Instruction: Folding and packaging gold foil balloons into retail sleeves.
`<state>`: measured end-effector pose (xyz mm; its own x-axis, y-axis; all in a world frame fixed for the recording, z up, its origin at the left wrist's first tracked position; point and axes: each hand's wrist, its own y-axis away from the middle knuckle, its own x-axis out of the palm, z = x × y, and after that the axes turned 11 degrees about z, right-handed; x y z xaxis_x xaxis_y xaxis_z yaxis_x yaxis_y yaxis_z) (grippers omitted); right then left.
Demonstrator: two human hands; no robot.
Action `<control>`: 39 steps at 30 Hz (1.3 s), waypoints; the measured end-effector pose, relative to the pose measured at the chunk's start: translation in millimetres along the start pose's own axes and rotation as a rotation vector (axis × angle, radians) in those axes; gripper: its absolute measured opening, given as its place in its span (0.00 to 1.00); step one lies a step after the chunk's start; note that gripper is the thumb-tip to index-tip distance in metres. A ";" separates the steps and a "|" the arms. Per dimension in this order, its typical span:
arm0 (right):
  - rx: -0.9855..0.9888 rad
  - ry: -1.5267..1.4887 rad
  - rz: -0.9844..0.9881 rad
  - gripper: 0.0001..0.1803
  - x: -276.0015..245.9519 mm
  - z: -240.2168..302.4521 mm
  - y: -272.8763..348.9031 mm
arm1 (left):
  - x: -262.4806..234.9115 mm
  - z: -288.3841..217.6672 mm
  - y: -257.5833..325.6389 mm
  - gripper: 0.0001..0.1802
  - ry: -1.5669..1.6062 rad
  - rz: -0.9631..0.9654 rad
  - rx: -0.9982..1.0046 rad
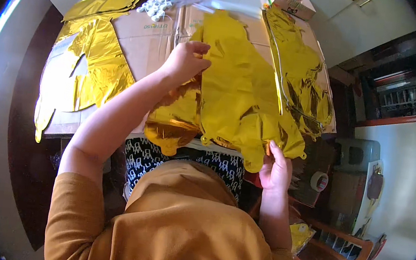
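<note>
A flat, uninflated gold foil balloon (242, 77) lies lengthwise in front of me, its lower end hanging over the table's near edge. At its upper left edge is my left hand (182, 64), with the fingers curled and closed on the foil. My right hand (276, 171) pinches the balloon's lower right edge between thumb and fingers. Beneath my left forearm, another gold foil piece (172, 126) shows partly, its near end drooping past the table edge.
Cardboard (145, 46) covers the table. More gold foil sheets (100, 61) lie at left, and others (299, 53) at right beside a pale cord. Small white rolls (156, 7) are heaped at the back, near an open box (297, 2). A wooden chair (329, 259) stands lower right.
</note>
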<state>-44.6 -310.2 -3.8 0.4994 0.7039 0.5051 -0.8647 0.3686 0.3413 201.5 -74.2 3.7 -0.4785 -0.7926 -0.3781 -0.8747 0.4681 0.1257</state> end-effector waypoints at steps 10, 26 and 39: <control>-0.005 0.159 -0.012 0.09 21.3 -4.1 -11.8 | -12.1 14.8 6.2 0.27 -0.473 -0.141 0.165; -0.096 0.304 0.080 0.12 12.7 -20.9 -30.9 | -50.9 50.1 28.2 0.22 -0.936 0.007 0.573; -0.194 0.492 0.121 0.11 7.6 -24.2 -51.0 | -44.2 20.0 33.0 0.21 -0.826 -0.012 0.758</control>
<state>2.0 -308.9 -36.6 0.3521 0.9321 0.0851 -0.9316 0.3403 0.1274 195.3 -15.9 6.2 -0.0256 -0.4284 -0.9032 -0.4709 0.8022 -0.3671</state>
